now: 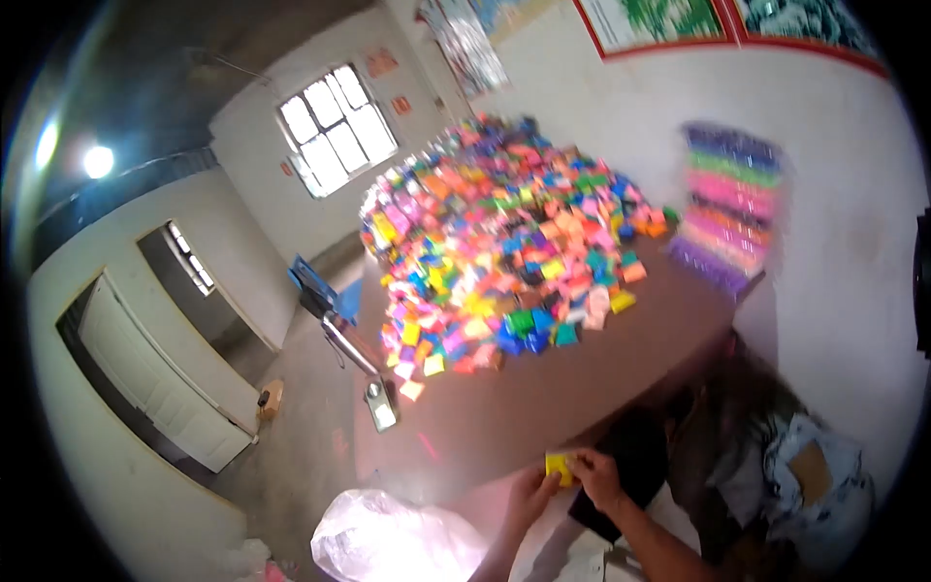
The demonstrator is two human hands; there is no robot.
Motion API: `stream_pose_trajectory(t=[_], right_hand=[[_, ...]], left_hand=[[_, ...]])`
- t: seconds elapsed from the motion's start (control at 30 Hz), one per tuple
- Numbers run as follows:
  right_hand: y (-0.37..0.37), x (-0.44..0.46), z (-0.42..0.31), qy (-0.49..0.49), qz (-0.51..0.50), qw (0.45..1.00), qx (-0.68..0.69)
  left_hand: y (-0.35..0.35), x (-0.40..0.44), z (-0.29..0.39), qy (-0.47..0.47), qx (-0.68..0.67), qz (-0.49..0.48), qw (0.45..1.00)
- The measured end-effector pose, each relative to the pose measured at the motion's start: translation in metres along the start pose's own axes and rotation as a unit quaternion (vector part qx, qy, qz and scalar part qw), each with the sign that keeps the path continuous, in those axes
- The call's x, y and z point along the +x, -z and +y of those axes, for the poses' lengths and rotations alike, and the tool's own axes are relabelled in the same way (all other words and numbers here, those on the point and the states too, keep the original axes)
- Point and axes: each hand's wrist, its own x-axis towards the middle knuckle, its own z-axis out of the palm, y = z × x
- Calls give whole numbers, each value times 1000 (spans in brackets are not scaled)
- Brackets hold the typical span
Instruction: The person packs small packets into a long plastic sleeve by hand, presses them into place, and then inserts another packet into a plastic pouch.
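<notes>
Centrally, both hands meet at a small yellow packet (557, 467), located just off the near edge of the worktop (529, 412); the left hand (529, 498) is nearly closed, gripping the packet's lower left side; the right hand (594, 476) is likewise nearly closed, its fingertips on the right side; the two-sided hold presumably steadies a small, soft item; exact finger contact is hard to confirm at this blur and scale.

The heap of coloured packets (504, 242) covers the far part of the worktop, presumably to leave its near end accessible; a stack of bagged material (732, 199) lies along the wall side; a small device (381, 404) rests at the left edge, apart from the hands; a white plastic bag (383, 536) sits beside the near left corner.

The worktop is brown and smooth-looking; the room has pale walls, a barred window (339, 128), a lit lamp (99, 161) and a white door (160, 373).
</notes>
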Motion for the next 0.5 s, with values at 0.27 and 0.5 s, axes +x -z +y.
stream_pose_trajectory(t=[0.27, 0.5], right_hand=[[-6, 5, -4, 5, -71, 997, -12], [0, 11, -3, -17, -51, 998, 35]], left_hand=[[-4, 13, -58, -69, -96, 54, 992], [0, 8, -48, -17, -138, 14, 990]])
